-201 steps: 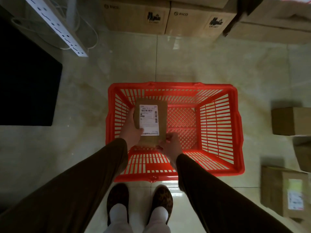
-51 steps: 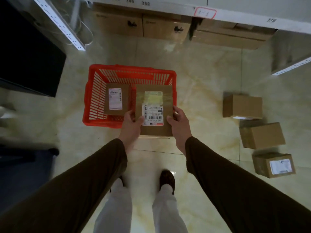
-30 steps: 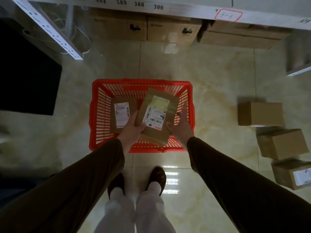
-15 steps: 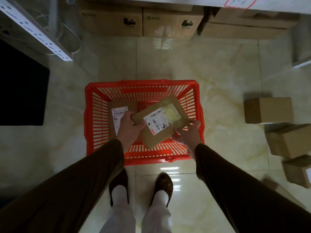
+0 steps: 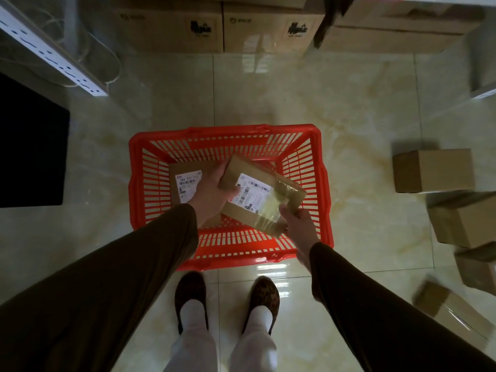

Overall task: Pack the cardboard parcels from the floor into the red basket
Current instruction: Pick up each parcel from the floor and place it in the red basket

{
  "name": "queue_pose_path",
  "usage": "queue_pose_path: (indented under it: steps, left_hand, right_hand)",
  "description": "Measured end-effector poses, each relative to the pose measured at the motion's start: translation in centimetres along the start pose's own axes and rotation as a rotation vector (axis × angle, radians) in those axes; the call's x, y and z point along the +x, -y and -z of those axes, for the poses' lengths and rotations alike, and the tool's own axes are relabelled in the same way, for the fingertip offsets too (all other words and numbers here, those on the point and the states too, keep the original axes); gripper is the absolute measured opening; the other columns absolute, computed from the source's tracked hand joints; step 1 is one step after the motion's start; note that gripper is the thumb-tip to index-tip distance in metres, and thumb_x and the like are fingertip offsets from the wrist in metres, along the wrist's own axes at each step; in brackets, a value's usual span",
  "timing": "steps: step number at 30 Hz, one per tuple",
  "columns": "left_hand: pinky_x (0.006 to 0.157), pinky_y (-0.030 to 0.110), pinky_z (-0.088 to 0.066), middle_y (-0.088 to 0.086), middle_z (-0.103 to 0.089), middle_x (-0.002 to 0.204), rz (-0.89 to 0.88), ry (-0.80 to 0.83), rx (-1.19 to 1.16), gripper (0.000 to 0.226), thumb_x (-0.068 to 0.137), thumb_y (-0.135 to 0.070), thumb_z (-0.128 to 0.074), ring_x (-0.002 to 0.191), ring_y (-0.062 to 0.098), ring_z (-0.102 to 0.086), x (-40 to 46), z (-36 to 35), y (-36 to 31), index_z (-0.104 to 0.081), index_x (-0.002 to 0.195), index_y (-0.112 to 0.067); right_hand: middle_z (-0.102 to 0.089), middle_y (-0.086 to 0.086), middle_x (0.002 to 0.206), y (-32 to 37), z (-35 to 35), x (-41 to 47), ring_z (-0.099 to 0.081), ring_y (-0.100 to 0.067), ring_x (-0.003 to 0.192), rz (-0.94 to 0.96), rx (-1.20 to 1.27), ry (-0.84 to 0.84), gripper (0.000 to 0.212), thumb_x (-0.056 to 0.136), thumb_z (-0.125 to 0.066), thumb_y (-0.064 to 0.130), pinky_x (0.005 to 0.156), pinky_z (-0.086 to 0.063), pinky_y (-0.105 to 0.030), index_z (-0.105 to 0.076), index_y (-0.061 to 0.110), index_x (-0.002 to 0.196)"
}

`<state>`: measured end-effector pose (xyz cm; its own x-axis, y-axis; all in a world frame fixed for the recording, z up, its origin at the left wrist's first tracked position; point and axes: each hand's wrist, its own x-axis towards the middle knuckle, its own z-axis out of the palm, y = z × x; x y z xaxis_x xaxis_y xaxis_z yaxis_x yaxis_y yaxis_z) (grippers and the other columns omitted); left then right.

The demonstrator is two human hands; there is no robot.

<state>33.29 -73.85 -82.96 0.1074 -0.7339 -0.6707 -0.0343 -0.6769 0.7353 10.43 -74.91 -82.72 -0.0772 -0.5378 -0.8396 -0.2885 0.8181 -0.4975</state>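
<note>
The red basket (image 5: 326, 189) stands on the floor just ahead of my feet. A flat cardboard parcel with a white label (image 5: 263, 194) is tilted over the basket's right half. My left hand (image 5: 212, 191) grips its left end and my right hand (image 5: 296, 218) pinches its near right corner. Under my left hand, another labelled parcel (image 5: 185, 178) lies flat in the left half of the basket, partly hidden.
Several cardboard parcels lie on the tiled floor to the right, among them one (image 5: 433, 170) level with the basket and one (image 5: 467, 221) nearer. Large cartons (image 5: 222, 25) line the far wall. A white shelf rail (image 5: 51, 55) and a dark object (image 5: 29, 140) stand at left.
The parcel in my hands has turned further clockwise and sunk lower into the basket. My head has dropped closer to the basket.
</note>
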Motion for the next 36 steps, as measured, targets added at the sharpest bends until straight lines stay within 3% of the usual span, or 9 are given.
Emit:
queue_pose_path:
  steps: [2,7,9,14,20,23,25,29,36]
  left_hand:
    - [0.113,0.047,-0.042,0.000,-0.051,0.151,0.005,0.023,0.026,0.079,0.097,-0.010,-0.064,0.134,0.021,-0.052,0.3,0.0,0.2,-0.025,0.159,-0.041]
    - [0.106,0.040,-0.049,0.000,-0.057,0.138,-0.054,-0.067,0.121,0.060,0.094,-0.007,-0.068,0.126,0.018,-0.057,1.2,0.3,0.6,-0.043,0.146,-0.022]
    - [0.105,0.037,-0.048,-0.002,-0.056,0.134,-0.073,-0.105,0.170,0.059,0.091,-0.007,-0.071,0.125,0.019,-0.056,1.8,0.2,0.9,-0.046,0.142,-0.024]
    - [0.112,0.045,-0.044,0.003,-0.046,0.150,-0.064,-0.111,0.147,0.069,0.090,-0.001,-0.070,0.134,0.022,-0.050,3.8,0.3,2.2,-0.045,0.149,-0.026]
    - [0.104,0.046,-0.051,0.000,-0.059,0.137,-0.001,-0.124,0.161,0.067,0.087,-0.008,-0.077,0.123,0.022,-0.059,6.5,1.3,3.9,-0.044,0.143,-0.022]
    - [0.105,0.043,-0.049,0.001,-0.058,0.140,-0.023,-0.122,0.249,0.066,0.085,-0.012,-0.079,0.127,0.022,-0.057,8.0,1.5,4.3,-0.046,0.141,-0.024]
    - [0.108,0.045,-0.046,0.003,-0.055,0.144,-0.046,-0.147,0.367,0.067,0.084,-0.019,-0.080,0.130,0.024,-0.053,8.8,1.9,4.6,-0.047,0.142,-0.026]
    - [0.113,0.050,-0.036,0.006,-0.050,0.147,-0.053,-0.161,0.612,0.071,0.084,-0.032,-0.079,0.136,0.031,-0.043,9.9,2.6,5.4,-0.045,0.146,-0.028]
    - [0.118,0.049,-0.023,0.007,-0.047,0.152,-0.076,-0.207,0.785,0.073,0.085,-0.036,-0.077,0.143,0.035,-0.034,10.4,3.0,6.5,-0.044,0.149,-0.023]
  right_hand:
    - [-0.065,-0.010,0.129,0.2,-0.3,0.2,-0.068,-0.031,0.112,0.025,0.024,-0.013,0.042,0.101,-0.062,0.030,0.096,-0.058,-0.052,-0.047,0.009,0.134]
    - [-0.052,0.002,0.133,0.3,-0.6,0.3,-0.071,-0.032,0.106,0.057,0.047,0.052,0.081,0.099,-0.066,0.020,0.071,-0.064,-0.043,-0.012,0.037,0.157]
    - [-0.054,-0.002,0.135,0.0,-0.6,0.5,-0.075,-0.032,0.097,0.039,0.002,0.074,0.075,0.098,-0.066,0.020,0.066,-0.065,-0.039,-0.018,0.037,0.154]
    - [-0.063,-0.013,0.125,-0.6,-0.8,1.8,-0.077,-0.035,0.088,-0.049,0.045,0.070,0.044,0.101,-0.062,0.018,0.061,-0.064,-0.031,-0.033,0.027,0.132]
    - [-0.063,-0.017,0.128,-1.9,-2.3,3.8,-0.074,-0.040,0.101,-0.124,0.086,0.078,0.041,0.102,-0.056,0.007,0.072,-0.066,-0.037,-0.039,0.016,0.138]
    - [-0.063,-0.019,0.130,-2.6,-3.3,4.9,-0.074,-0.037,0.096,-0.195,0.122,0.076,0.039,0.104,-0.051,0.005,0.076,-0.065,-0.040,-0.042,0.015,0.141]
    - [-0.064,-0.019,0.126,-2.8,-4.0,5.5,-0.073,-0.035,0.093,-0.226,0.113,0.074,0.037,0.105,-0.049,0.005,0.075,-0.065,-0.037,-0.042,0.016,0.140]
    - [-0.062,-0.017,0.128,-3.1,-5.1,6.8,-0.070,-0.038,0.110,-0.240,0.063,0.058,0.031,0.105,-0.047,0.007,0.080,-0.063,-0.039,-0.044,0.014,0.136]
    - [-0.063,-0.017,0.129,-3.6,-5.6,9.0,-0.068,-0.035,0.113,-0.220,-0.035,0.028,0.033,0.103,-0.049,0.005,0.093,-0.060,-0.047,-0.048,0.007,0.136]
